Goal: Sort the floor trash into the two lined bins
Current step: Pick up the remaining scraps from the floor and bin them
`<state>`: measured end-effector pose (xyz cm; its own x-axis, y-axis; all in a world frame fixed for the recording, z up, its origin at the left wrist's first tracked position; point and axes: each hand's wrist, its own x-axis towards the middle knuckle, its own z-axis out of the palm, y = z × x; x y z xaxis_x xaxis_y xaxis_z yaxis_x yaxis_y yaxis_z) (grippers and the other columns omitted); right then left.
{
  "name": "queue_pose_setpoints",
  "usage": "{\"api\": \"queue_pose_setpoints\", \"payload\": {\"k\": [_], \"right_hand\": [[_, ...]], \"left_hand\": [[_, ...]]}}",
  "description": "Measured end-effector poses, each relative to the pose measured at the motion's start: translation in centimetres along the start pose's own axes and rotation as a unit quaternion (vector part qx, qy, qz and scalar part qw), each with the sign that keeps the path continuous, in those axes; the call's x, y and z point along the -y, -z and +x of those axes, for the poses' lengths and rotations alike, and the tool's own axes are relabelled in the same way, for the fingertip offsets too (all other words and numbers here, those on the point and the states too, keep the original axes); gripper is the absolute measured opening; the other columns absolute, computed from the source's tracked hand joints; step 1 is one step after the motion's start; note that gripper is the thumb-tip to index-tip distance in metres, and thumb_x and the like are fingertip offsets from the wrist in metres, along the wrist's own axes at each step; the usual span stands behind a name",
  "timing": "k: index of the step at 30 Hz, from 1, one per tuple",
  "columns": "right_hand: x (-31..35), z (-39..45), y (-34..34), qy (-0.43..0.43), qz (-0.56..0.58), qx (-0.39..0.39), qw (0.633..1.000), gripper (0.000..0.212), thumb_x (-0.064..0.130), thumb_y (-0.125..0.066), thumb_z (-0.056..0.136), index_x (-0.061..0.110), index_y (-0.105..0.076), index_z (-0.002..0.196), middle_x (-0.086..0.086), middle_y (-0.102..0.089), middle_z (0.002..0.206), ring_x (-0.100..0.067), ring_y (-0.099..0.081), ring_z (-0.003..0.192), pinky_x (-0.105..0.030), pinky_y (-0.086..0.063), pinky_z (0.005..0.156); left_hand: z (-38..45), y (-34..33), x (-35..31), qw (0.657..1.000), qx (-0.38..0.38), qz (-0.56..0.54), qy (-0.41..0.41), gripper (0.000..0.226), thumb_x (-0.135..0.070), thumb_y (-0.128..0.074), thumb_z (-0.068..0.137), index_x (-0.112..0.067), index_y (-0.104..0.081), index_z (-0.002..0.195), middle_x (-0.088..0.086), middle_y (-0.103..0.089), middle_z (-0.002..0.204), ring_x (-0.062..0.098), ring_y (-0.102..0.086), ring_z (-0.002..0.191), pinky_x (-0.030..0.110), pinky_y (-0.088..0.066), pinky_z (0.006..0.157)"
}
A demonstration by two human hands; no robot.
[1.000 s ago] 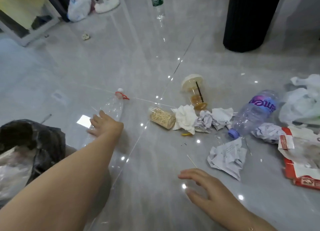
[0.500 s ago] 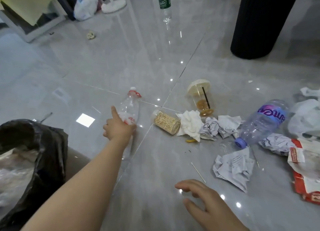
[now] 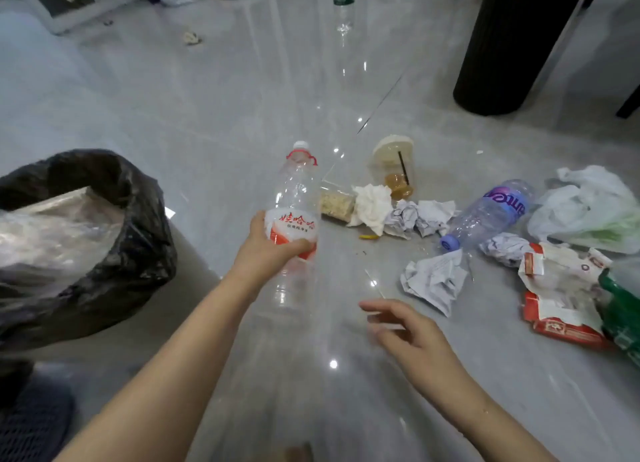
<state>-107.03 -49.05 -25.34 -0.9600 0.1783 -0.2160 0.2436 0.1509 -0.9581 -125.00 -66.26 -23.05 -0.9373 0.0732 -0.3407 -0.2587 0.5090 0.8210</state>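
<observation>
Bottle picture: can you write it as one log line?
left hand: grips clear bottle | right hand: open, empty | black-lined bin: beside left arm

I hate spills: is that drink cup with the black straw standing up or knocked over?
Knocked over. The drink cup lies on its side on the floor, brown liquid pooled inside.

clear empty bottle, red-and-white label, red cap ring, gripped at the label in my left hand, neck pointing away from me. black-lined bin sits just left of it, mouth open, clear plastic inside.
</observation>
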Motion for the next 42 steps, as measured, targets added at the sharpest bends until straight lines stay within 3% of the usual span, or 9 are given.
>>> {"api": "queue_pose_setpoints", "payload": {"k": [5, 8, 12, 20, 24, 30, 36, 38, 42], "right_hand": [[2.7, -1.9, -2.0, -0.022, 0.094, -0.024, 0.995, 0.026, 0.016, -0.059, 0.091, 0.028, -0.065, 0.114, 0.013, -0.066, 0.115, -0.007, -0.064, 0.104, -0.031, -0.052, 0.092], [5.8, -3.0, -3.7, -0.032, 0.16, 0.021, 0.986, 0.037, 0.03, -0.066, 0.086, 0.032, -0.058, 0.122, 0.009, -0.063, 0.12, -0.007, -0.064, 0.105, -0.034, -0.055, 0.089], [9.6, -4.8, -6.9, 0.0, 0.161, 0.119, 0.98, 0.061, 0.049, -0.066, 0.076, 0.037, -0.047, 0.132, 0.007, -0.059, 0.127, -0.009, -0.063, 0.109, -0.037, -0.056, 0.088], [18.5, -8.6, -14.7, 0.07, 0.017, 0.212, 0.975, 0.089, 0.056, -0.074, 0.059, 0.036, -0.038, 0.137, 0.013, -0.059, 0.123, -0.001, -0.065, 0.101, -0.027, -0.057, 0.079], [23.2, -8.9, -17.9, 0.076, -0.027, 0.244, 0.966, 0.087, 0.05, -0.077, 0.059, 0.029, -0.039, 0.134, 0.01, -0.067, 0.113, -0.001, -0.068, 0.092, -0.024, -0.058, 0.068], [26.5, -8.4, -24.3, 0.069, -0.089, 0.262, 0.959, 0.077, 0.044, -0.085, 0.061, 0.026, -0.048, 0.125, 0.005, -0.067, 0.113, -0.011, -0.069, 0.095, -0.035, -0.059, 0.078], [29.9, -7.1, -28.1, 0.131, -0.085, 0.272, 0.949, 0.044, 0.038, -0.077, 0.074, 0.019, -0.061, 0.111, 0.002, -0.073, 0.1, -0.012, -0.072, 0.086, -0.027, -0.059, 0.067], [30.5, -6.0, -29.0, 0.138, -0.066, 0.261, 0.953, 0.062, 0.044, -0.08, 0.07, 0.016, -0.057, 0.12, 0.0, -0.071, 0.108, -0.014, -0.072, 0.09, -0.029, -0.059, 0.068], [30.2, -3.2, -31.9, 0.101, -0.025, 0.22, 0.97, 0.09, 0.055, -0.084, 0.055, 0.015, -0.048, 0.128, -0.009, -0.061, 0.122, -0.022, -0.069, 0.1, -0.038, -0.059, 0.073]], "left_hand": [[-9.4, 4.2, 0.9, 0.953, 0.222, -0.203, 0.012, 0.07, -0.032, -0.077, 0.066, -0.019, -0.051, 0.13, 0.005, -0.07, 0.116, 0.024, -0.071, 0.096, 0.044, -0.055, 0.089], [-14.6, 7.1, 2.7, 0.938, 0.243, -0.248, -0.018, 0.066, -0.026, -0.072, 0.063, -0.016, -0.055, 0.126, 0.009, -0.071, 0.111, 0.019, -0.069, 0.092, 0.027, -0.057, 0.074], [-19.9, 10.0, 5.4, 0.924, 0.229, -0.3, -0.065, 0.072, -0.02, -0.072, 0.063, -0.013, -0.051, 0.131, 0.015, -0.067, 0.12, 0.026, -0.067, 0.104, 0.027, -0.056, 0.08], [-27.4, 15.1, 8.2, 0.934, -0.005, -0.296, -0.199, 0.111, 0.002, -0.086, 0.064, -0.043, -0.025, 0.145, -0.019, -0.061, 0.129, 0.009, -0.063, 0.113, 0.017, -0.053, 0.079], [-28.6, 17.3, 8.1, 0.926, -0.1, -0.268, -0.247, 0.11, 0.001, -0.078, 0.063, -0.045, -0.021, 0.145, -0.024, -0.055, 0.134, -0.002, -0.058, 0.115, 0.011, -0.05, 0.081], [-28.7, 21.3, 11.1, 0.904, -0.208, -0.262, -0.266, 0.099, -0.022, -0.088, 0.066, -0.05, -0.031, 0.141, -0.021, -0.046, 0.142, -0.001, -0.048, 0.128, 0.018, -0.045, 0.096], [-27.2, 25.9, 16.5, 0.898, -0.386, -0.105, -0.185, 0.041, -0.051, -0.041, 0.095, -0.039, -0.048, 0.133, -0.02, -0.049, 0.139, 0.004, -0.042, 0.133, 0.045, -0.023, 0.118], [-26.1, 28.0, 19.1, 0.89, -0.438, -0.015, -0.125, 0.031, -0.039, -0.045, 0.097, -0.029, -0.06, 0.122, -0.011, -0.056, 0.133, 0.012, -0.047, 0.129, 0.045, -0.013, 0.119], [-24.6, 32.1, 21.7, 0.902, -0.413, 0.115, -0.052, 0.042, -0.013, -0.064, 0.088, -0.013, -0.056, 0.129, 0.005, -0.053, 0.132, 0.024, -0.049, 0.125, 0.037, -0.031, 0.108]]}}
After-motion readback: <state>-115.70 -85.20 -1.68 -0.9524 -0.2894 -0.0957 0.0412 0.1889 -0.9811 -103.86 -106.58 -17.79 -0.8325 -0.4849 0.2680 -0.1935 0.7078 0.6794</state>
